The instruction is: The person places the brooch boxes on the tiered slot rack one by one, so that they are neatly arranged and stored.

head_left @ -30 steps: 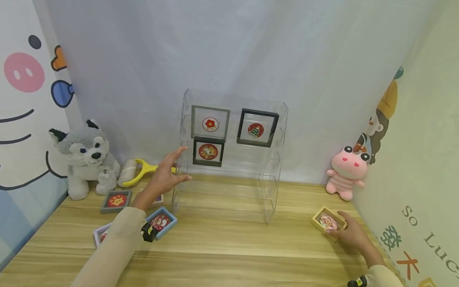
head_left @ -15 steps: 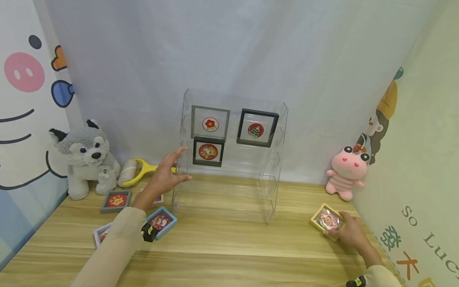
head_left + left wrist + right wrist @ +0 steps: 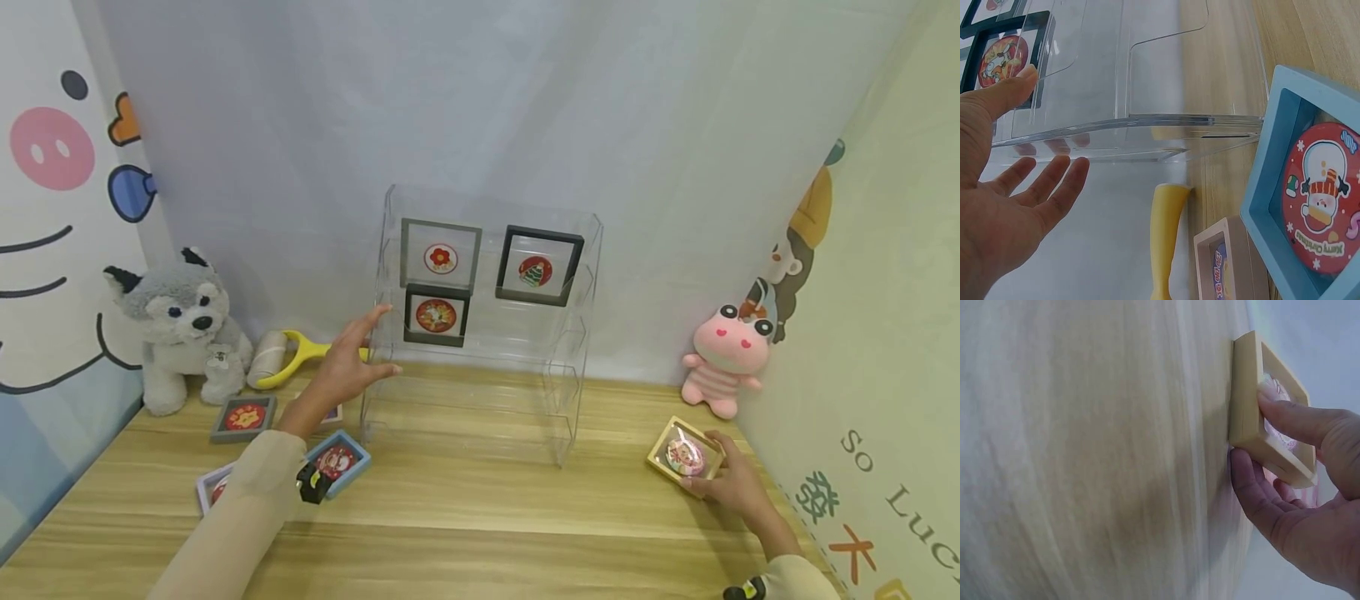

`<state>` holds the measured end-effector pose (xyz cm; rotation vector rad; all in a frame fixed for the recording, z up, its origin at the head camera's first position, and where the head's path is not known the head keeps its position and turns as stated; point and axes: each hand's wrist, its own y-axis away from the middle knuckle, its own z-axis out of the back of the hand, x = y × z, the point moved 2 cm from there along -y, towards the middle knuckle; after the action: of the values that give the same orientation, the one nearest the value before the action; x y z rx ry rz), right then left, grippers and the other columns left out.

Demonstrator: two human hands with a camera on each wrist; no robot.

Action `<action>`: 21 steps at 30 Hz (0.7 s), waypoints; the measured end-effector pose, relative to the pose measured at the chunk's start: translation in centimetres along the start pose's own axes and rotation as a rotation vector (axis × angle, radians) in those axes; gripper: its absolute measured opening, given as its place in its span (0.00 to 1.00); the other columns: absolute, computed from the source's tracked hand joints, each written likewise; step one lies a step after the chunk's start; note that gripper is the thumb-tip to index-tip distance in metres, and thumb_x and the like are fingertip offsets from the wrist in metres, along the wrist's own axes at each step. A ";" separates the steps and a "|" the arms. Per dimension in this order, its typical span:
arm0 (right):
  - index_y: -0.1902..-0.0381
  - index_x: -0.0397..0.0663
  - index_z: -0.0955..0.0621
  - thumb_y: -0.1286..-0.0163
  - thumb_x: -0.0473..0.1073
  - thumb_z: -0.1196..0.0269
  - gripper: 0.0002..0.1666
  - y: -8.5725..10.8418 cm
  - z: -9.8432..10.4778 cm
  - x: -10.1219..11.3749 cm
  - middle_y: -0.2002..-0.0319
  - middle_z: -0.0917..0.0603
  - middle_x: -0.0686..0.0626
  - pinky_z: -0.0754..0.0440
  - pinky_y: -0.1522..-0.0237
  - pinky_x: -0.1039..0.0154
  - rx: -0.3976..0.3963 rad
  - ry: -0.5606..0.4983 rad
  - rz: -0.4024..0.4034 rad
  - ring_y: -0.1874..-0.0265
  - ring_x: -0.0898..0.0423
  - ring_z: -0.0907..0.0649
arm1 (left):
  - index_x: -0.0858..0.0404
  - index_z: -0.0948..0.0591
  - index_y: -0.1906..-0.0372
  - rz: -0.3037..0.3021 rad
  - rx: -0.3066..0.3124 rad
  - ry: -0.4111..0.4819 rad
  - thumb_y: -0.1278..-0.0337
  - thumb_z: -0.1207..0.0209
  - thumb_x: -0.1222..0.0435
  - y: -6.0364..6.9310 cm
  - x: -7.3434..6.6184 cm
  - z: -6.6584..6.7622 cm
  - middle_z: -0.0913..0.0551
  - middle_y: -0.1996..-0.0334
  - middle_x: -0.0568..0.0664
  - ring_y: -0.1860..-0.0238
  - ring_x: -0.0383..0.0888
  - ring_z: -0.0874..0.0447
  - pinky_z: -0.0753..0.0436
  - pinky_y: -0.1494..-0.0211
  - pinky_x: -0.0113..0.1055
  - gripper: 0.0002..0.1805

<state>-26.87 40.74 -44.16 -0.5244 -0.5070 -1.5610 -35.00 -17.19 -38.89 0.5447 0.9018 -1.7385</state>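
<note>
At the right, my right hand pinches a yellow square display frame holding a round pink badge. In the right wrist view the thumb lies over this frame and fingers are under it, with one edge near the tabletop. My left hand is at the left side of a clear acrylic tiered rack, thumb and fingers spread; whether it touches the panel I cannot tell. On the rack stand a grey frame with a red flower, a black frame with a tree and a smaller black frame.
Left on the wooden table lie a blue frame, a grey frame, a lilac frame and a pinkish frame. Behind are a husky plush and a yellow-handled lint roller. A pink plush sits at right.
The yellow frame has turned and tilted in my right hand, shifting slightly left and showing its badge more fully. My left hand has stayed in place beside the rack.
</note>
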 end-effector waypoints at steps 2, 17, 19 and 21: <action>0.27 0.33 0.45 0.44 0.35 0.26 0.55 0.1 0.0 0.0 0.57 0.24 0.27 0.21 0.69 0.62 -0.014 -0.011 0.003 0.70 0.49 0.19 | 0.50 0.44 0.21 0.002 0.000 -0.002 0.45 0.29 0.65 0.0 0.0 0.0 0.43 0.24 0.64 0.39 0.67 0.28 0.22 0.45 0.64 0.50; 0.27 0.30 0.44 0.43 0.28 0.30 0.51 0.1 0.2 0.6 0.53 0.31 0.25 0.19 0.72 0.68 -0.111 -0.058 0.061 0.66 0.43 0.14 | 0.51 0.44 0.21 -0.007 0.003 0.013 0.45 0.29 0.66 0.0 -0.1 0.0 0.42 0.25 0.64 0.39 0.68 0.28 0.22 0.44 0.65 0.50; 0.27 0.30 0.45 0.41 0.27 0.32 0.50 -0.1 0.4 1.2 0.52 0.33 0.24 0.17 0.72 0.68 -0.118 -0.066 0.071 0.66 0.39 0.13 | 0.50 0.44 0.21 -0.006 0.003 0.015 0.45 0.29 0.66 0.0 -0.1 0.1 0.42 0.25 0.64 0.39 0.68 0.28 0.23 0.44 0.65 0.50; 0.27 0.30 0.45 0.40 0.26 0.33 0.48 -0.2 0.8 1.9 0.52 0.33 0.24 0.15 0.73 0.67 -0.128 -0.075 0.093 0.67 0.37 0.12 | 0.50 0.44 0.21 -0.003 0.004 0.015 0.45 0.29 0.66 0.0 -0.1 0.1 0.42 0.25 0.64 0.39 0.68 0.28 0.23 0.44 0.65 0.49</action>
<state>-27.16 39.72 -42.42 -0.6977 -0.4349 -1.4951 -34.93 -17.20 -38.74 0.5594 0.9104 -1.7412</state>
